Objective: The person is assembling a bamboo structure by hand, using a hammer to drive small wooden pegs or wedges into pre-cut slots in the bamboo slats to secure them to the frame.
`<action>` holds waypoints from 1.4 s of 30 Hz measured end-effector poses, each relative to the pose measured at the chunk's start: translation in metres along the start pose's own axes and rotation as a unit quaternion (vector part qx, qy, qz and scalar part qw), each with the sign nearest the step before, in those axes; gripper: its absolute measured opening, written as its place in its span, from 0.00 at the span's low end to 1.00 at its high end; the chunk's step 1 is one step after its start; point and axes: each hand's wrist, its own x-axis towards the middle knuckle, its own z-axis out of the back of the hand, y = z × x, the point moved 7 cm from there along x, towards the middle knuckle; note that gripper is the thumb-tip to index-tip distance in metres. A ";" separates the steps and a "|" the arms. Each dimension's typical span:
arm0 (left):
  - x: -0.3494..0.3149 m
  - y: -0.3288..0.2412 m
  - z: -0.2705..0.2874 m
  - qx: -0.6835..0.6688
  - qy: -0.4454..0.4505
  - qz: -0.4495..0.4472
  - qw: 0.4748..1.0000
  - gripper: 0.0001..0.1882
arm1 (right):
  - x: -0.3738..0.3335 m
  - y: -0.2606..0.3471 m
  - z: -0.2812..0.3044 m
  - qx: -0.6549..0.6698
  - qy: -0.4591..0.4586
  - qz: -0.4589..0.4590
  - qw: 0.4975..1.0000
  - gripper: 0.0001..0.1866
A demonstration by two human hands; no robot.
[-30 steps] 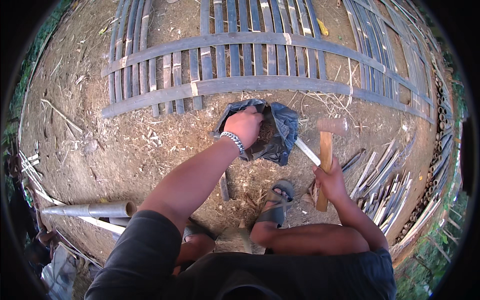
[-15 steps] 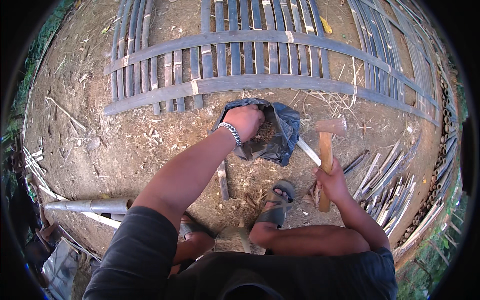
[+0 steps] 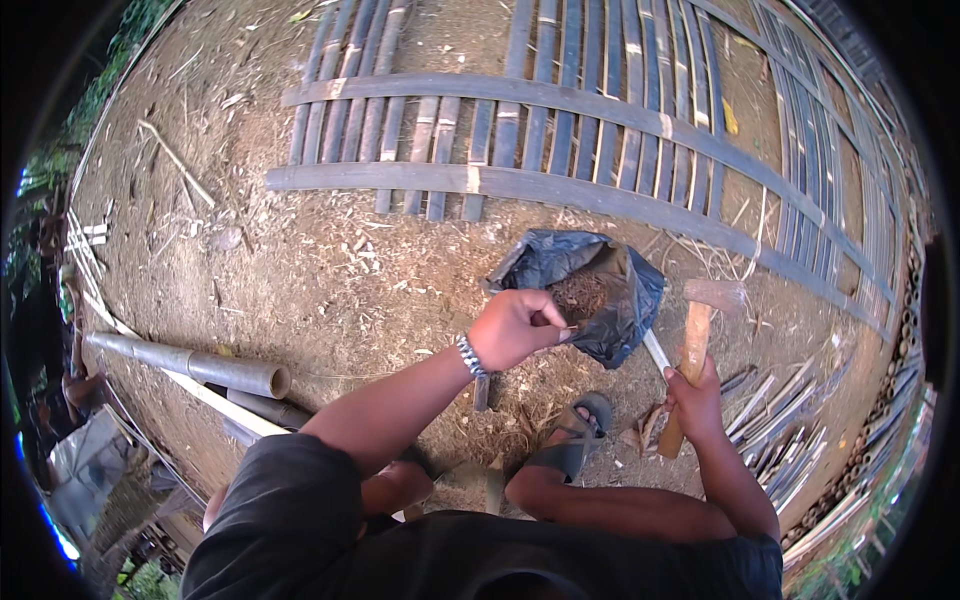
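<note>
My left hand (image 3: 515, 330) is closed in a pinch at the near left edge of a black plastic bag (image 3: 548, 258). A thin, small nail (image 3: 570, 328) pokes out from between its thumb and finger. Inside the crumpled bag, which gapes at the top, lies a heap of small rusty-brown nails (image 3: 580, 293). My right hand (image 3: 694, 400) is wrapped round the wooden handle of a hatchet (image 3: 697, 335), its rusty head upward. A pale flat strip (image 3: 655, 350) runs from the bag toward this hand; whether the hand touches it cannot be made out.
Beyond the bag lies a frame of dark bamboo slats (image 3: 560, 100) with crosspieces. Split bamboo strips (image 3: 775, 415) are piled at the right. A thick bamboo pole (image 3: 230, 372) lies at the left. My sandalled foot (image 3: 580, 430) is near the bag, on dirt strewn with chips.
My left hand has come out of the bag toward me and now pinches a nail. The right hand still grips the hatchet. The whole view has shifted, with the scene lying further right.
</note>
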 end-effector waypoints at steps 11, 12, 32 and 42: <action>0.022 0.098 0.114 -0.233 -0.379 0.049 0.894 0.11 | 0.007 0.103 -0.141 0.091 0.193 0.022 0.977 0.28; 0.027 0.097 0.111 -0.291 -0.390 0.051 0.872 0.10 | 0.009 0.105 -0.162 0.104 0.206 0.008 0.973 0.28; 0.044 0.096 0.107 -0.447 -0.405 0.021 0.797 0.10 | 0.036 0.106 -0.205 0.144 0.170 0.037 0.974 0.27; 0.029 0.091 0.129 -0.351 -0.390 -0.066 0.849 0.10 | 0.041 0.107 -0.206 0.130 0.174 0.070 0.974 0.26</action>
